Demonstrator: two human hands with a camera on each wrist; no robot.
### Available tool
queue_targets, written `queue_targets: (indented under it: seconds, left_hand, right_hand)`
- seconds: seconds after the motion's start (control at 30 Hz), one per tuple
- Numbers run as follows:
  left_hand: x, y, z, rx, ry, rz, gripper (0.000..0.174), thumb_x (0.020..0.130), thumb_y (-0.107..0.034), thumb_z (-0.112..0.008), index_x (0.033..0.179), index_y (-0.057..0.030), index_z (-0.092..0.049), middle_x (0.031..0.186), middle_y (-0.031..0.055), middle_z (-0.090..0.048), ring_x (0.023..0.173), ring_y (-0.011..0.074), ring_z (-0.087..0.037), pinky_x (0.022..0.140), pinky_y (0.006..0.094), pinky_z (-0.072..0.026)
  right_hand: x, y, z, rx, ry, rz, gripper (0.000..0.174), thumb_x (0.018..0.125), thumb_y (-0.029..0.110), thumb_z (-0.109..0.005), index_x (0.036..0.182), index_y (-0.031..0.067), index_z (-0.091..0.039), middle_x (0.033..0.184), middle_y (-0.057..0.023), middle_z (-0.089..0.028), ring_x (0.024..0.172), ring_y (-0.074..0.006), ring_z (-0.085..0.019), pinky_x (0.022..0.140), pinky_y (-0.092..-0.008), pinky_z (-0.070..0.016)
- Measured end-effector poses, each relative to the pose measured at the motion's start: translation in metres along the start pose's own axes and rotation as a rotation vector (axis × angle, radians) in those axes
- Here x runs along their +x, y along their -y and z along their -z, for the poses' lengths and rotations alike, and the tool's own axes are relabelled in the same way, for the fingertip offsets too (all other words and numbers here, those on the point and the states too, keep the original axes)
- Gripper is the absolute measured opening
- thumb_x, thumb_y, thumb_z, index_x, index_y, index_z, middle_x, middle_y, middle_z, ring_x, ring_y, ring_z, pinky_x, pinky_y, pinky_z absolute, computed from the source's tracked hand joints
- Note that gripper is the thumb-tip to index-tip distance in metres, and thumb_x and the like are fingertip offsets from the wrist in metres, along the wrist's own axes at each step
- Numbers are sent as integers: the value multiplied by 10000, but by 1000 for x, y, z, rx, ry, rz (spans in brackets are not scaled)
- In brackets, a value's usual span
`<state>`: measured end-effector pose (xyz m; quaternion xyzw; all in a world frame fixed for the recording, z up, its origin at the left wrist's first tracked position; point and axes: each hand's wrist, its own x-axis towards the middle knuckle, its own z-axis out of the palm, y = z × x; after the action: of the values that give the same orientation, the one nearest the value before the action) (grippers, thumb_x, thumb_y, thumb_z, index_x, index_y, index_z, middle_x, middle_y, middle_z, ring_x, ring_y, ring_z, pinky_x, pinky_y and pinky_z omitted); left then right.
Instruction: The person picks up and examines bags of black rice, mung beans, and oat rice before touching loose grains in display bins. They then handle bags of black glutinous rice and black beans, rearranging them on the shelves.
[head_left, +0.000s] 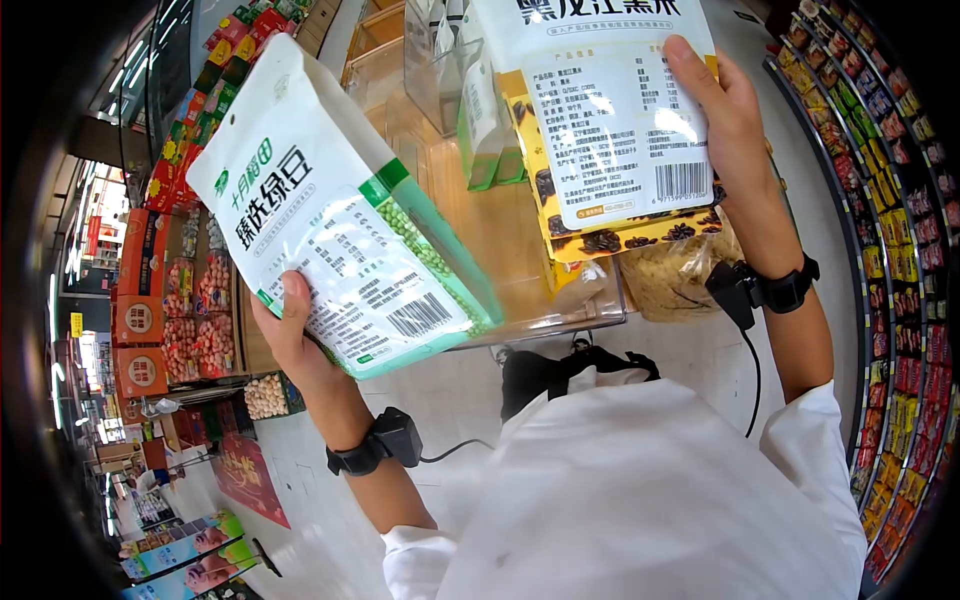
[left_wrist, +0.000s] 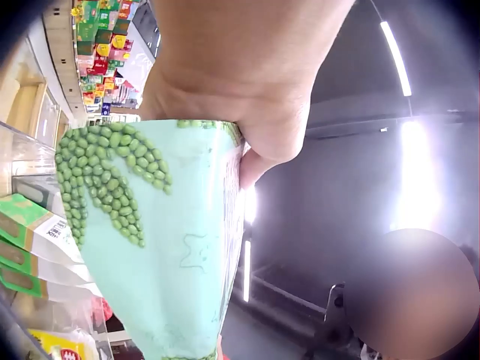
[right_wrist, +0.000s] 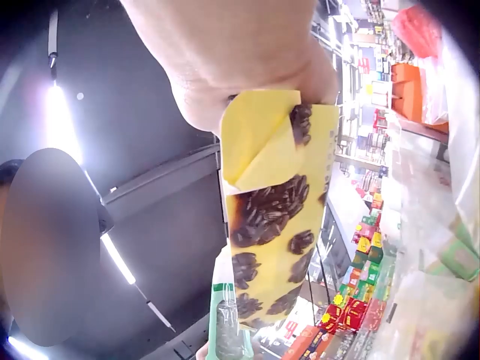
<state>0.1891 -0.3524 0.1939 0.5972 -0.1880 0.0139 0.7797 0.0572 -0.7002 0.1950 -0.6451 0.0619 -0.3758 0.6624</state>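
My left hand point(head_left: 300, 345) grips the lower left edge of a white and green bag of green beans point(head_left: 345, 215), thumb on its printed face. In the left wrist view that hand point(left_wrist: 247, 97) holds the bag's pale green side point(left_wrist: 157, 247), with bean pictures on it. My right hand point(head_left: 725, 120) grips the right edge of a white and yellow bag point(head_left: 620, 120), thumb on its label, barcode at the bottom. The right wrist view shows the hand point(right_wrist: 247, 75) above the bag's yellow face point(right_wrist: 274, 217) with dark grain pictures. Both bags are tilted and apart.
A wooden display counter point(head_left: 420, 190) with clear dividers stands ahead, green and white bags point(head_left: 485, 130) on it. A clear bag of pale goods point(head_left: 680, 270) lies below the right bag. Snack shelves point(head_left: 890, 260) curve along the right; red boxes point(head_left: 140, 320) are stacked at left.
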Motion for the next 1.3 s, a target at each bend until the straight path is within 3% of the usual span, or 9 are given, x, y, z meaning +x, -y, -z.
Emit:
queue_targets:
  seconds: [0.13,0.3,0.4,0.53,0.6,0.87,1.0,1.07,1.3]
  left_hand:
    - [-4,-2,-15,-133,11,46,504,924,-193,-579,1327,69,-424,1160,168,-607,979,211,-643,833,318,-529]
    - [13,-10,-64,-278,105,16,481,969,-281,-536,1307,57,-481,1206,164,-620,1013,237,-658,880,352,-542]
    - [25,6,-62,-287,199,-24,437,977,-268,-521,1280,48,-503,1164,149,-636,967,200,-672,825,300,-557]
    - [25,10,-58,-112,132,-74,410,967,-245,-542,1253,49,-522,1128,138,-644,920,172,-673,797,286,-560]
    - [25,16,-53,-27,145,-150,424,938,-243,-601,1218,61,-506,1099,158,-641,915,171,-669,794,294,-559]
    - [12,46,-60,192,209,-422,813,774,-147,-808,1350,3,-255,1250,206,-531,1117,242,-570,963,358,-469]
    - [7,50,-47,316,365,-321,823,753,-109,-812,1355,5,-261,1292,200,-444,1163,254,-525,967,374,-472]
    - [0,60,-31,360,437,-223,821,748,-99,-811,1353,7,-266,1286,189,-425,1173,259,-511,967,378,-474]
    - [-13,79,-3,551,512,-180,934,691,-70,-849,1355,21,-199,1267,166,-325,1218,270,-444,965,375,-507]
  right_hand:
    - [0,-8,-7,-165,-19,-15,431,942,368,-623,1181,12,-585,1015,-87,-680,874,-122,-661,749,-269,-535]
    - [-5,40,-90,0,383,36,488,969,341,-574,1235,-60,-490,962,-160,-676,783,-133,-680,606,-236,-548]
    - [15,24,-101,-77,651,132,624,1005,496,-419,1281,-61,-469,1065,-192,-647,958,-168,-657,764,-292,-544]
    - [-18,14,-130,-238,205,333,778,989,606,-324,1348,-77,-424,1226,-230,-572,1157,-233,-557,955,-323,-457]
    - [-5,19,-105,-37,762,207,846,966,654,-322,1407,-65,-375,1363,-235,-484,1292,-303,-431,1069,-358,-342]
    - [13,23,-114,633,713,-790,748,916,638,-469,1374,46,-466,1397,-203,-490,1263,-364,-480,1005,-541,-416]
    - [1,14,-151,340,550,-580,667,928,571,-522,1328,37,-498,1311,-184,-573,1205,-333,-544,962,-507,-464]
    - [10,23,-172,193,208,-1064,515,911,444,-608,1201,18,-585,1114,-189,-672,1022,-318,-644,845,-434,-518]
    - [-4,-24,-168,-108,396,-891,805,797,577,-704,1349,40,-470,1367,-153,-486,1251,-289,-483,1001,-576,-408]
